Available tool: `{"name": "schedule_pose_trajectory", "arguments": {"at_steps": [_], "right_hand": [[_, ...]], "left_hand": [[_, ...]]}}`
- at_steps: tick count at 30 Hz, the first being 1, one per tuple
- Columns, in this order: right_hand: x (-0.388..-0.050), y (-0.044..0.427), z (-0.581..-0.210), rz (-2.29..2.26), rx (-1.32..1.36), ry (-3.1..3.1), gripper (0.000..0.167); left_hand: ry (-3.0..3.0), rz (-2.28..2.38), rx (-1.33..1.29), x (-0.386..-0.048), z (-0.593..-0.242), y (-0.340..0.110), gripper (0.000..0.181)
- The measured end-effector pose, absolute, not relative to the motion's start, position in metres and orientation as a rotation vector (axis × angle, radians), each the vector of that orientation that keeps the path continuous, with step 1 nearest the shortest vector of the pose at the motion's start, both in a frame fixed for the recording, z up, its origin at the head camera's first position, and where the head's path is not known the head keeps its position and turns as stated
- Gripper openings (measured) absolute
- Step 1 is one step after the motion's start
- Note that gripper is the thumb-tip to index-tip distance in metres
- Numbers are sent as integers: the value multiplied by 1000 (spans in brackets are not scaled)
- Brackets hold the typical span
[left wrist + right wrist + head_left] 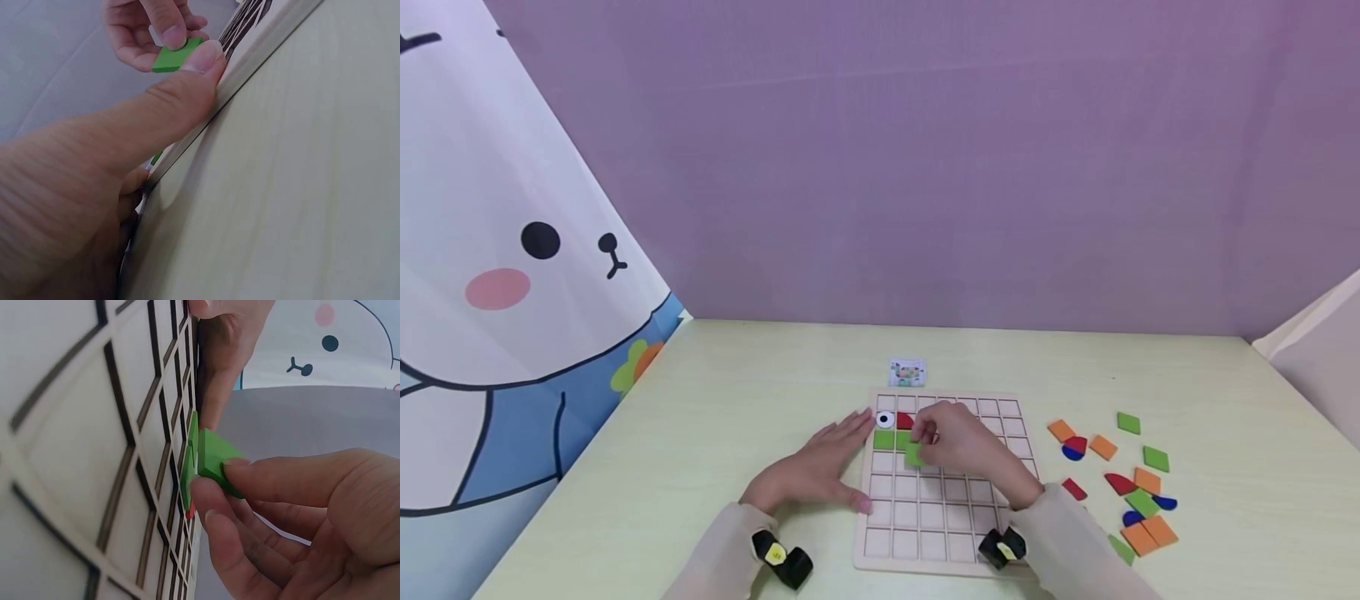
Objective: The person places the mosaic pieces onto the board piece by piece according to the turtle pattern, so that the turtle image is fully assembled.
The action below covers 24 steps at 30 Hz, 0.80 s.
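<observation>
A wooden grid board (pixel 917 529) lies on the table. My right hand (pixel 958 442) pinches a green square tile (pixel 219 461) between thumb and fingers, just above the grid's upper left part. Along the board's left edge rests my left hand (pixel 820 467), its fingers straight and the thumb touching the rim. In the upper left cells sit a round eye tile (pixel 885 419), a red tile (pixel 905 421) and a green tile (pixel 883 440). Another green tile beside it is partly covered by the held one.
A small pattern card (pixel 907 372) lies beyond the board's far edge. To the right are scattered loose tiles: orange squares (pixel 1139 538), green pieces (pixel 1156 458), red pieces (pixel 1120 483) and blue half-rounds (pixel 1165 502). A purple cloth (pixel 955 183) stands behind the table.
</observation>
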State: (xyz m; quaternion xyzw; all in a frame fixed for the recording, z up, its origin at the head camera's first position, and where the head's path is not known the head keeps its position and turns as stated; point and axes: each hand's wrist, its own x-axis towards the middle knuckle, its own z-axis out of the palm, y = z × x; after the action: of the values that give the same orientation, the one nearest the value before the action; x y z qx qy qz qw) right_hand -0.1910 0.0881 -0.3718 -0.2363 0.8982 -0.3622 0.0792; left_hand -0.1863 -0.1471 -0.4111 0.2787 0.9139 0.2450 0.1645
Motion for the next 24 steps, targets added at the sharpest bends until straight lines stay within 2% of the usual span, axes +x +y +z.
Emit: {"name": "schedule_pose_trajectory", "arguments": {"at_steps": [24], "right_hand": [[-193,77,-376,-1042,-665,2648,13]], "left_hand": [[2619,668,800,-186,-409,-146,112]]}}
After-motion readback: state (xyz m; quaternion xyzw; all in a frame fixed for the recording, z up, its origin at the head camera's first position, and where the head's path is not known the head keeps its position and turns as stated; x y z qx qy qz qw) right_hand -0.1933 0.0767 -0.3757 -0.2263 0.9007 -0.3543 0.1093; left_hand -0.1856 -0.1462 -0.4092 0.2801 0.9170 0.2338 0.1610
